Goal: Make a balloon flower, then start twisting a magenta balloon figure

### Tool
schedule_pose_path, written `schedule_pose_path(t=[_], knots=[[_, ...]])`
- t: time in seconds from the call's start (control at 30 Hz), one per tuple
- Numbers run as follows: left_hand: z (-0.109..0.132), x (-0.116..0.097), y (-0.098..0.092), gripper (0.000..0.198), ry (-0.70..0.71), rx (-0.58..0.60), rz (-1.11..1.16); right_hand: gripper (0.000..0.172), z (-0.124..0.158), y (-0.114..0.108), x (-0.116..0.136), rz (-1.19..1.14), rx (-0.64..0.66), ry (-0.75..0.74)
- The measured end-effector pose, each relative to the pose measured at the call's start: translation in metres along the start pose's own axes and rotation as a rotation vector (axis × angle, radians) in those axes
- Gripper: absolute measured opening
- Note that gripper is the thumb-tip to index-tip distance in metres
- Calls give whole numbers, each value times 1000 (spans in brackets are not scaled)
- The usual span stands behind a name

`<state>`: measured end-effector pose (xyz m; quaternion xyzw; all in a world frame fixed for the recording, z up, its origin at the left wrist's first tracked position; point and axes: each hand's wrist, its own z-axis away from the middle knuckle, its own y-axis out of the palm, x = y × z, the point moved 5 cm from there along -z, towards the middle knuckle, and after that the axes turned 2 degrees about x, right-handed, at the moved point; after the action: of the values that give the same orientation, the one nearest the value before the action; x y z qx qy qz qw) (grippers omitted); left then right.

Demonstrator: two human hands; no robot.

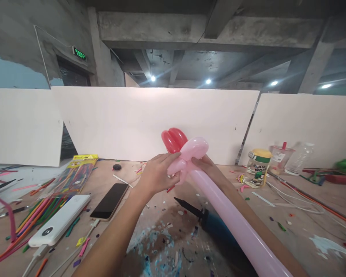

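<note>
Left fingers (170,157) and right fingers (200,163), mine, are pinching the pink balloon (226,211) at its twists, above the counter (158,204). Bubbles (195,147) are bulging beyond; red loops (174,139) are showing behind. Long tail (246,238) is running untwisted: shaping is looking partly done.

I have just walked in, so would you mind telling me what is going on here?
A person is holding a long pink balloon: the left-hand grip and right-hand grip are both at its far end, where it is pinched into bubbles. A red balloon shows just behind; whether the two are joined is hidden. A pump lies on the table below.
</note>
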<state>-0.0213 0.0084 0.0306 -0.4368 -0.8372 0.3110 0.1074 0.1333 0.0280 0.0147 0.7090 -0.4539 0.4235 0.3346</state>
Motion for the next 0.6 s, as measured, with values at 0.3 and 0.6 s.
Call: schedule_pose_path(t=[0.3, 0.6], knots=[[-1, 17, -9, 34, -351, -102, 352, 42, 2, -4, 3, 27, 73, -14], [0, 34, -6, 59, -484, -287, 647, 40, 1, 12, 5, -7, -12, -13]])
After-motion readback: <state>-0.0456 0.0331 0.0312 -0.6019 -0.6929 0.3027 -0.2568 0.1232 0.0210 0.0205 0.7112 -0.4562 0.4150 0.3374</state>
